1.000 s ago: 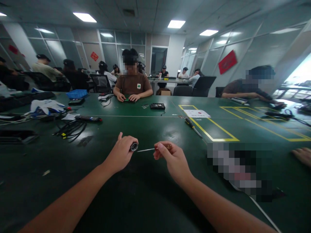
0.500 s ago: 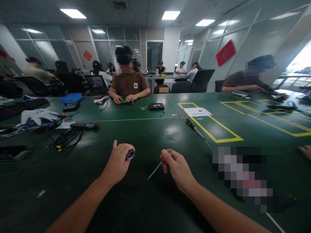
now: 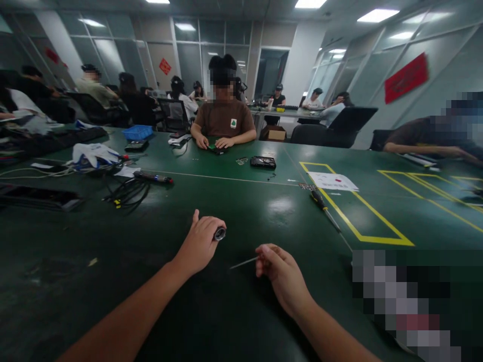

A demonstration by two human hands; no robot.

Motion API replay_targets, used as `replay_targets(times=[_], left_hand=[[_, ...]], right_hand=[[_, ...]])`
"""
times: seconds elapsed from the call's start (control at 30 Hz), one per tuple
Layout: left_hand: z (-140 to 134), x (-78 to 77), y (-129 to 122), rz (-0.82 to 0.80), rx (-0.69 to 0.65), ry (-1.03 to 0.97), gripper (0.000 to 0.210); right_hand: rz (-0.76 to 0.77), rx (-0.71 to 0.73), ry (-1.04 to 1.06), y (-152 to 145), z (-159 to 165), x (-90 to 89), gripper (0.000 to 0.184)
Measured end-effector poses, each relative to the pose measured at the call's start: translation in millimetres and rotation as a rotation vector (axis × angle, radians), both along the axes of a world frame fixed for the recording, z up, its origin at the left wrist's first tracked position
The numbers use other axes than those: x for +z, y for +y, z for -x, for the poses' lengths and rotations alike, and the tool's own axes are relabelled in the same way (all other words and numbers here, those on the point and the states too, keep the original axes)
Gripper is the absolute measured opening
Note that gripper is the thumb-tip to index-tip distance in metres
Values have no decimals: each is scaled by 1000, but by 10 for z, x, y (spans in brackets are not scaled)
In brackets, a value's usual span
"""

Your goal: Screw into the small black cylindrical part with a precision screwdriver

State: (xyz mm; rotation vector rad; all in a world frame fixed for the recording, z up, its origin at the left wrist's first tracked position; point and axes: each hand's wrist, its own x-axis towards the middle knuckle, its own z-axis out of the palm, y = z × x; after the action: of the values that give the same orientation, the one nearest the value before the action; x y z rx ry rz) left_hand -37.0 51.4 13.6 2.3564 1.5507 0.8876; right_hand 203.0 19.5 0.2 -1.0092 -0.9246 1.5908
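Note:
My left hand [image 3: 198, 244] is closed around a dark cylinder [image 3: 219, 233], whose round, hollow-looking end pokes out on the thumbless side toward the right. The rest of the cylinder is hidden in the palm. Pinched in the fingertips of my right hand [image 3: 281, 271] is a thin metal rod [image 3: 243, 263]. It points left and slightly down, its tip below the cylinder's end and apart from it. Both hands are above the green table [image 3: 211, 322]. Up and to the right lies a black and yellow screwdriver [image 3: 325, 209].
At left are a pen-shaped electric screwdriver [image 3: 153, 177], coiled black cable [image 3: 130, 193], white-blue gloves [image 3: 94, 155] and a blue basket [image 3: 137, 132]. A black device [image 3: 263, 162] and paper sheet [image 3: 332, 181] lie farther back. Across sits a co-worker [image 3: 225, 120]. A blurred-out object [image 3: 402, 301] is at right.
The view has swung left, so the surroundings sit farther right. My hands are closer together, and the rod has turned from a steep slant to nearly level.

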Motion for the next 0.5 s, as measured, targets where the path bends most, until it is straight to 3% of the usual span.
replay_targets(times=[0.3, 0.5], left_hand=[[94, 39, -49, -82, 6, 36, 23], [106, 104, -125, -175, -4, 54, 23]], right_hand=[[-244, 10, -101, -126, 46, 165, 24], [-358, 2, -245, -229, 81, 297, 31]])
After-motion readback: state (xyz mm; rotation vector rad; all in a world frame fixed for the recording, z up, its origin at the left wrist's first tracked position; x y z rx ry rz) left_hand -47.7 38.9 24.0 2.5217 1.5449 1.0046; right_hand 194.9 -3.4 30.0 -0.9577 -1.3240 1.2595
